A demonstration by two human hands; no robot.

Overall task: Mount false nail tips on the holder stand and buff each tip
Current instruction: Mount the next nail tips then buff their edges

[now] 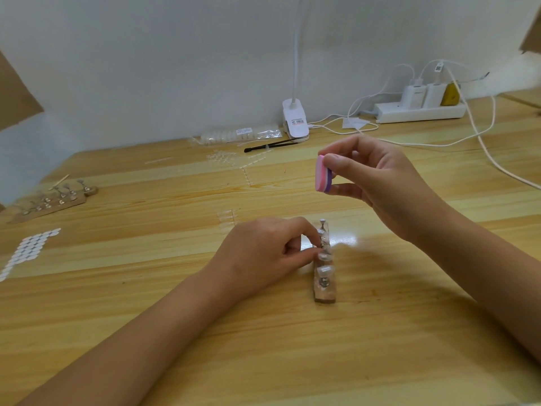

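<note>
While the holder stand (325,293) lay on the bench (175,332) near its middle, its long side running away from the person, the left grip (263,253) was curled and pinched at one of its middle posts. Whether the fingers held the post or a tip there was unclear. A clear nail tip (325,270) sat on a nearer post. The right grip (371,183) hovered above the stand, apart from it, pinching a pink-and-purple buffer block (323,173) between thumb and fingers. More stands (52,200) lay far left, and a power strip (418,111) sat by the wall.
</note>
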